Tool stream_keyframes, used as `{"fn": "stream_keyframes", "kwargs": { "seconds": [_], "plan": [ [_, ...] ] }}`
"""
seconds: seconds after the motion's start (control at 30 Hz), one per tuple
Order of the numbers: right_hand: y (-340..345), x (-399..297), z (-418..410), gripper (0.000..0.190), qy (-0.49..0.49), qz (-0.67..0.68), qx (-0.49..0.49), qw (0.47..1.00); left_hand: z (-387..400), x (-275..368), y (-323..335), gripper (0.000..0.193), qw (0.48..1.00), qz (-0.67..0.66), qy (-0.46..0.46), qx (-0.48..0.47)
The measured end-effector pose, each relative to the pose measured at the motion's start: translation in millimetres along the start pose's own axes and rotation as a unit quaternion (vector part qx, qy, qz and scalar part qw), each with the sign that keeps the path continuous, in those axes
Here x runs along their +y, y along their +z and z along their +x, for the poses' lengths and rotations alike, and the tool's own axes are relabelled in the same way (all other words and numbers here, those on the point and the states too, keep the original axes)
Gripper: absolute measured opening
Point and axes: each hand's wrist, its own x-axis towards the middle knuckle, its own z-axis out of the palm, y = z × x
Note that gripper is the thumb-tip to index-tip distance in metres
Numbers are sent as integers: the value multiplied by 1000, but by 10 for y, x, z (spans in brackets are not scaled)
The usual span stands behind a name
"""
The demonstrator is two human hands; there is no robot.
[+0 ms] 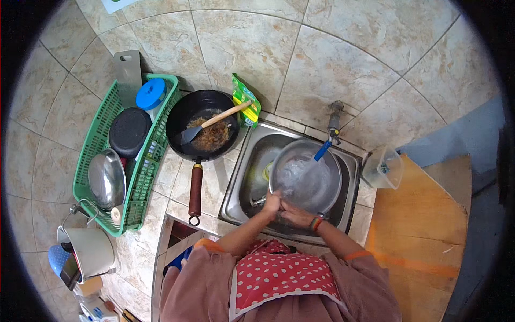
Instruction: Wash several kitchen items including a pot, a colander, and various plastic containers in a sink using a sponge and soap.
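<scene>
Water runs from a wall tap [334, 120] with a blue nozzle into a round metal bowl [307, 181] in the stainless steel sink [232, 205]. Both hands meet at the bowl's near left rim. My left hand [272, 202] has its fingers closed at the rim; whether it grips the bowl is hard to tell. Touching it, my right hand [297, 215] lies against the near edge of the bowl, its fingers partly hidden, with a coloured band on the wrist. Something yellow-green [266, 172] shows in the sink left of the bowl.
Left of the sink, a black frying pan [177, 137] holds brown residue and a spatula [225, 115], beside a green packet [241, 94]. Further left stands a green plastic basket [86, 165] of cookware. A clear plastic container [374, 173] and a wooden board [418, 225] are on the right.
</scene>
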Motion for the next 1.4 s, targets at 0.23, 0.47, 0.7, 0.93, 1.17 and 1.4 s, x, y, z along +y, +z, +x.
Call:
{"fn": "stream_keyframes", "kwargs": {
  "seconds": [0.23, 0.47, 0.7, 0.93, 1.17, 1.4],
  "plan": [
    [-409, 187, -224, 56, 240, -490, -149, 825, -259, 391, -59, 51, 988, 142, 62, -6],
    [-509, 394, 141, 60, -3, -550, -7, 835, -361, 219, 2, 51, 977, 117, -127, -125],
    [-333, 135, 322, 63, 115, -537, -36, 835, -140, 211, -75, 36, 963, 130, -129, -197],
    [-681, -44, 387, 39, 92, -527, 186, 824, -353, 340, 46, 37, 972, 162, -33, -164],
    [-1101, 475, 320, 33, 72, -607, 60, 789, -135, 395, 0, 36, 957, 261, -50, -116],
    [-941, 457, -36, 59, 203, -600, 116, 765, 13, 377, 115, 57, 944, 229, 234, 29]
  ]
}}
